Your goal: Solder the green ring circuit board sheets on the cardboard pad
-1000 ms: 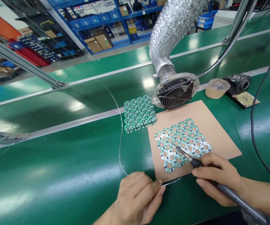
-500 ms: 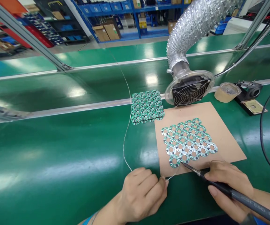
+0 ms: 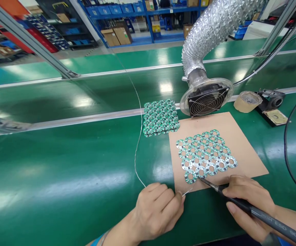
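My right hand is closed around a dark soldering iron; its tip touches the near edge of a panel of green ring-shaped circuit boards. That panel lies on a brown mat. My left hand pinches a thin solder wire, whose free end points toward the iron's tip. The wire runs from my fingers up and away across the green bench.
A second panel of green boards lies left of the mat. A fume extractor fan on a silver flexible duct sits behind the mat. A tape roll and an iron stand are at the right. A black cable curves there.
The iron's tip has moved from the middle of the panel to its near edge. My left hand brought the wire's end closer to the tip. The view shifted slightly.
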`<state>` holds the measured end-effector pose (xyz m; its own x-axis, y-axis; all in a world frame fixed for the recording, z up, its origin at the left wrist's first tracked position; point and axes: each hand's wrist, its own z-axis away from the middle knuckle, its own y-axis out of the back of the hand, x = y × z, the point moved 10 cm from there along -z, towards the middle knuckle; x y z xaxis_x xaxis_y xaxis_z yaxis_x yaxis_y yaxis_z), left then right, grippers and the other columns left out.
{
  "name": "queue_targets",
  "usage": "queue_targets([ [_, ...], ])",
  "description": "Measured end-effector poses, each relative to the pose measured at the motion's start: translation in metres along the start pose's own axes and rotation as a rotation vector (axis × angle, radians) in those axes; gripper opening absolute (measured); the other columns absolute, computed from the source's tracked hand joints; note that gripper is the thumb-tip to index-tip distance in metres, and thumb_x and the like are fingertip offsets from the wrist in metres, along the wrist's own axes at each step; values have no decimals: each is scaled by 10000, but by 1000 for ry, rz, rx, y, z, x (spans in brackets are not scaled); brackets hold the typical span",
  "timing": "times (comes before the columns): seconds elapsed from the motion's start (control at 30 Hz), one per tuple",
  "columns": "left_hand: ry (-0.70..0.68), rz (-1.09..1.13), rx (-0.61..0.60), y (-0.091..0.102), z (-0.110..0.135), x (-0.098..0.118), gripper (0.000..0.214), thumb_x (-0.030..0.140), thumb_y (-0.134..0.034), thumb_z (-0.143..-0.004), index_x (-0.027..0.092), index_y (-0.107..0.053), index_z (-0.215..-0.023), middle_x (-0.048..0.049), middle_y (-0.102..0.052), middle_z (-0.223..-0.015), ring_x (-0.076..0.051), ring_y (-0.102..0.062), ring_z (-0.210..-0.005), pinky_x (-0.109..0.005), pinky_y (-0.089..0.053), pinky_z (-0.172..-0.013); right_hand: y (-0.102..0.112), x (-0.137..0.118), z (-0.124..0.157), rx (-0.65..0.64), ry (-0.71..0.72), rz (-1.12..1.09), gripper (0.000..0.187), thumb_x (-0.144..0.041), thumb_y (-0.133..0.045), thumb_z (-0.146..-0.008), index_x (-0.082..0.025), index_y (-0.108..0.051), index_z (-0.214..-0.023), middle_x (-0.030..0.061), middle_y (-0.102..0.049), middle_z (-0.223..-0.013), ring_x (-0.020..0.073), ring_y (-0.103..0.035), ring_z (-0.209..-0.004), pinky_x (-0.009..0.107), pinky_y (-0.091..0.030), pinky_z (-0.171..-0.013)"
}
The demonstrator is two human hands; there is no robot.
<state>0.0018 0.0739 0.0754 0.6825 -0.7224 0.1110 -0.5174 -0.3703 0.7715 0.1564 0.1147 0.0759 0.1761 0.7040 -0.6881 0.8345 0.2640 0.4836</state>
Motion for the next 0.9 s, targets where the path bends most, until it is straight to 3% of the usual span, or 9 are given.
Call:
queue_targets([
  [0.9,-4,-36,4,-1,-1,1,98,102,-615,-769,150,-558,-705,48,-398,-508,-104,-316,-482,-303,-186,-460,-5,3,3,-4,37,-36,301,-56,-540,-693,-110,-565,-989,43,-575,-631,165,-560,-533,307,-465,-493],
])
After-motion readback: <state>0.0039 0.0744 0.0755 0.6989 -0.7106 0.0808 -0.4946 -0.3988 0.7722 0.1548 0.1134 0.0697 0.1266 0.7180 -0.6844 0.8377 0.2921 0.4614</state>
